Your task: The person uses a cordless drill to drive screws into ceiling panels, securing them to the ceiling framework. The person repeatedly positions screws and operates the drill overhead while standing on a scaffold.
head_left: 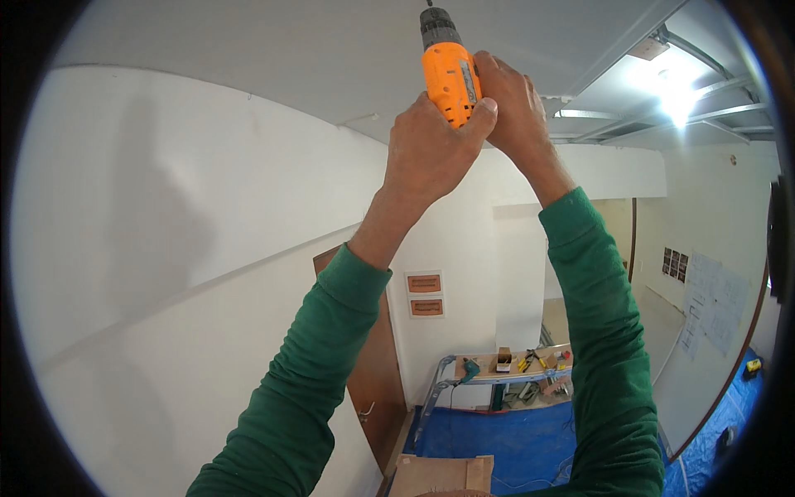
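Head cam, anyone? What's in those hands?

Orange drill, up high under the ceiling, chuck pointing up. Left hand is wrapped round its lower end, right hand clamped on its right side. Both sets of fingers look curled in tight, though the left ones are mostly hidden.

Bit touching the ceiling?

Can't tell, the frame cuts it off. Way below there's a worktop with a green drill on it, blue sheeting on the floor.
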Motion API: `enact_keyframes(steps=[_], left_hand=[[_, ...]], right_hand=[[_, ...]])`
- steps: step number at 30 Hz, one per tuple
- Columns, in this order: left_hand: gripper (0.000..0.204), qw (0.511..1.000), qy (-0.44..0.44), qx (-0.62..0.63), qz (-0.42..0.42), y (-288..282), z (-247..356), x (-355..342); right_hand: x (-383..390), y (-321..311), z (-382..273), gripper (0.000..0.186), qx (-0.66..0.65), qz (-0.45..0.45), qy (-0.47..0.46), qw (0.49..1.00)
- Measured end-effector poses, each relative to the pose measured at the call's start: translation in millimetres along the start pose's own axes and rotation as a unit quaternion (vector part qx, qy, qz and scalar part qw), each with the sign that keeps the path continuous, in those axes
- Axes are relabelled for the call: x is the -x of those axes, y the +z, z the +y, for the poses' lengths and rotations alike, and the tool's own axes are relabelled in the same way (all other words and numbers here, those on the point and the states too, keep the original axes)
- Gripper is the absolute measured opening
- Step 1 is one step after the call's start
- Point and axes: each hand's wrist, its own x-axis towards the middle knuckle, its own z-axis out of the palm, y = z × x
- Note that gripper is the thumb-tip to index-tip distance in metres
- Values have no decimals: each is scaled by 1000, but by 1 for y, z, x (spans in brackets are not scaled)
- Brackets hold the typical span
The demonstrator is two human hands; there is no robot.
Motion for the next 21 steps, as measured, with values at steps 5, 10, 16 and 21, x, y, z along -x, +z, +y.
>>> enact_keyframes(steps=[5, 10, 16, 21], left_hand=[[58, 1000, 13, -2, -8, 2, -1, -2], [59, 1000, 27, 12, 9, 4, -8, -2], [65, 999, -9, 33, -25, 2, -7, -5], [72, 996, 0, 86, -38, 5, -13, 7]], right_hand=[[0, -1, 5, 39, -11, 3, -8, 1000], [0, 5, 9, 45, -7, 7, -29, 1000], [-4, 2, 11, 48, 60, -17, -22, 998], [12, -17, 4, 33, 81, -16, -6, 997]])
